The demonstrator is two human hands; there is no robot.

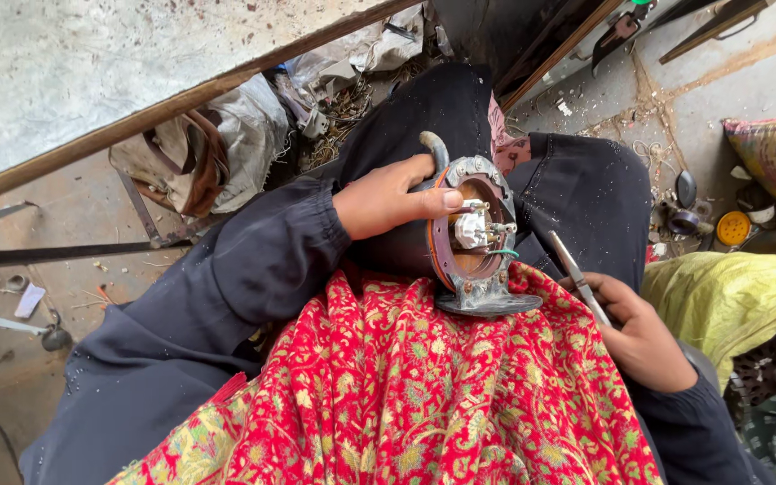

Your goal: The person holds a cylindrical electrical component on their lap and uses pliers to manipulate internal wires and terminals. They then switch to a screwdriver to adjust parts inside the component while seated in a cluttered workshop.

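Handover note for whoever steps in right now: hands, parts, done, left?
Left hand: gripping the dark motor housing on the lap, thumb on its rim, open end facing up.
Right hand: holding a thin metal tool, tip clear of the housing, not touching it.
Inside the open end: white terminal block with loose wires.
Housing foot rests on the red patterned cloth.
Done: the end is open, no cover on it.
Left: whatever work the terminals need; the tool is not yet applied.
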